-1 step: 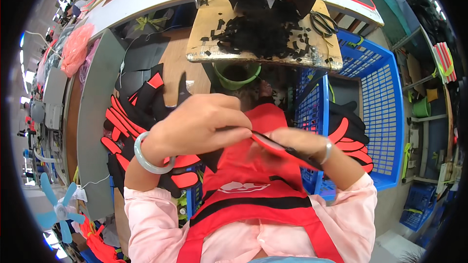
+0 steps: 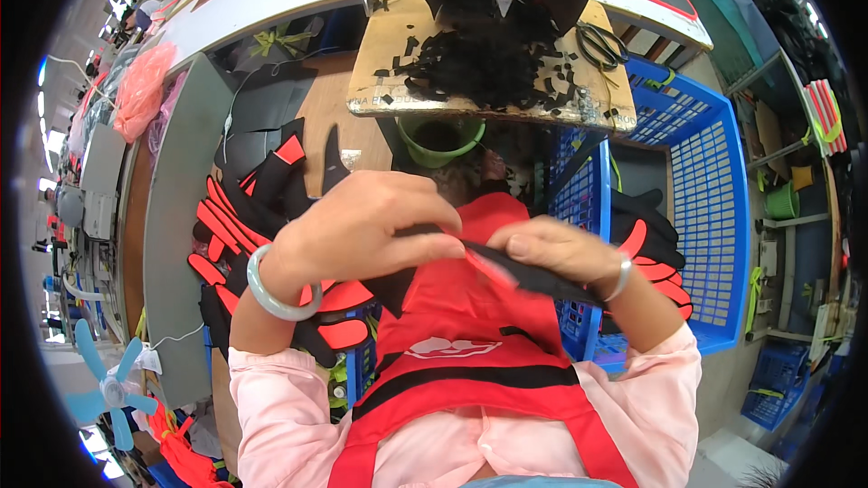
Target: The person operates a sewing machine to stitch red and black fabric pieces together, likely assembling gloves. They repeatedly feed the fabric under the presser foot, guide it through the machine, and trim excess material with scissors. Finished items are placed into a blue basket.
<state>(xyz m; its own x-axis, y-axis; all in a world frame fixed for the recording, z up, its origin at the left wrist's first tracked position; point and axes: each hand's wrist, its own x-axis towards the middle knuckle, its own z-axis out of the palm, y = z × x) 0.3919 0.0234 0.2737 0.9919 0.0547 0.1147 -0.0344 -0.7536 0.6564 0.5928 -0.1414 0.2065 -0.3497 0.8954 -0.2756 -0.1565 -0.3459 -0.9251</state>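
Note:
A black piece of fabric with a red panel (image 2: 533,280) hangs between my hands above my red apron (image 2: 488,325). My left hand (image 2: 371,221), with a pale bangle at its wrist, pinches the fabric between thumb and fingers. More black cloth shows below that hand, and a pointed black end (image 2: 332,158) rises beyond it. Closed over the fabric's other part is my right hand (image 2: 556,251), its thumb on top. Part of the piece is blurred, and the fingers beneath it are hidden.
Black-and-red fabric pieces (image 2: 231,221) are heaped at the left. More lie in the blue basket (image 2: 714,226) at the right. Ahead, a wooden board (image 2: 380,81) bears black scraps (image 2: 493,63) and black scissors (image 2: 601,45). Below it stands a green bucket (image 2: 438,155).
My right hand has turned and shifted slightly up, so its thumb now shows on top of the fabric. The piece has tilted to show more black. My left hand has barely moved.

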